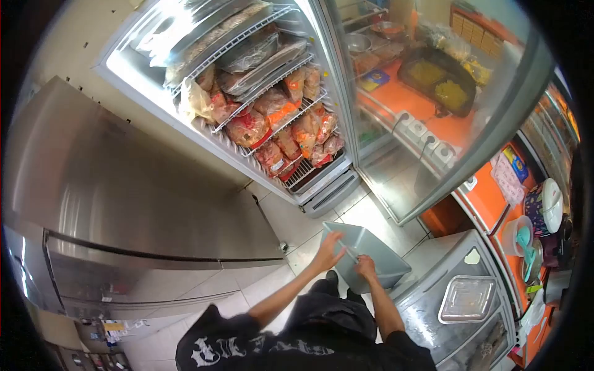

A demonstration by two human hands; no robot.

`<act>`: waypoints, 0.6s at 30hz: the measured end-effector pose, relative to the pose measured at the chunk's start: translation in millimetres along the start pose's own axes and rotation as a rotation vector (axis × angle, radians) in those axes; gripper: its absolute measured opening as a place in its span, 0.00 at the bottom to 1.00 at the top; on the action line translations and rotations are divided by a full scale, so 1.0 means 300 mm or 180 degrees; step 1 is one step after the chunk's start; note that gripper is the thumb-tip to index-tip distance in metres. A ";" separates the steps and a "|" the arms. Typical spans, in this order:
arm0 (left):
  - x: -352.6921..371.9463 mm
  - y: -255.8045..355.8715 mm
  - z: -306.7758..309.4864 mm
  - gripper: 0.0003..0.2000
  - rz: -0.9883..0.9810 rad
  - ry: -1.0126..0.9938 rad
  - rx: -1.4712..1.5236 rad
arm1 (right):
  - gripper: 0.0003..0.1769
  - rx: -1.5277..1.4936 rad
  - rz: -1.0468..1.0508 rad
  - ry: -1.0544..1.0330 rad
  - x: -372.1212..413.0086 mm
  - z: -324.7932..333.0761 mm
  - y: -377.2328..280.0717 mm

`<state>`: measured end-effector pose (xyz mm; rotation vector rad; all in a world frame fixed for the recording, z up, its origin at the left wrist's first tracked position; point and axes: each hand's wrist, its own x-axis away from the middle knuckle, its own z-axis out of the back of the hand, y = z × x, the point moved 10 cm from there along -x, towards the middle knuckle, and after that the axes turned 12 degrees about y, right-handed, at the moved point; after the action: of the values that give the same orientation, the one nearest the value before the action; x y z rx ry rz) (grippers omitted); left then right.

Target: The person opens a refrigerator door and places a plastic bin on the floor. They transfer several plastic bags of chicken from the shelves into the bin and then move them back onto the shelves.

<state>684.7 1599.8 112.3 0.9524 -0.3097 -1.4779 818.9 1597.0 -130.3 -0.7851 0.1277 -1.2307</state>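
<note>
A grey plastic bin (385, 260), open at the top, stands in front of my legs on the tiled floor. Over its near side is my left hand (328, 251), fingers apart and slightly blurred. My right hand (365, 266) is closed at the lower end of a thin pale strip (349, 251) that slants between both hands, across the bin. I cannot tell whether this strip is a separate thing or part of the bin's rim. My left fingertips are right at its upper end.
An upright fridge (334, 185) holds several bagged packs (272, 111) on wire racks; its glass door (421, 179) stands wide open. To the left is a large steel cabinet (136, 167). A glass-topped chest (427, 309) bears a foil tray (467, 299), beside an orange counter (489, 198).
</note>
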 end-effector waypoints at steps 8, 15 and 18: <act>1.355 -0.779 0.249 0.33 0.3742 -0.0463 -0.0580 | 0.26 0.0238 -0.0619 -0.0174 -0.240 -0.378 0.335; 1.574 -0.834 -0.133 0.46 0.5598 -0.1634 -0.0167 | 0.33 0.0380 -0.0798 0.0016 -0.407 -0.757 0.535; 1.473 -0.834 -0.202 0.51 0.4773 -0.2245 -0.1334 | 0.30 0.0366 -0.0726 0.0090 -0.470 -0.852 0.499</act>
<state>611.4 1258.0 -260.9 -0.2786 -0.9184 -0.3392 761.6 1618.0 -452.5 -0.6957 -0.0105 -1.4520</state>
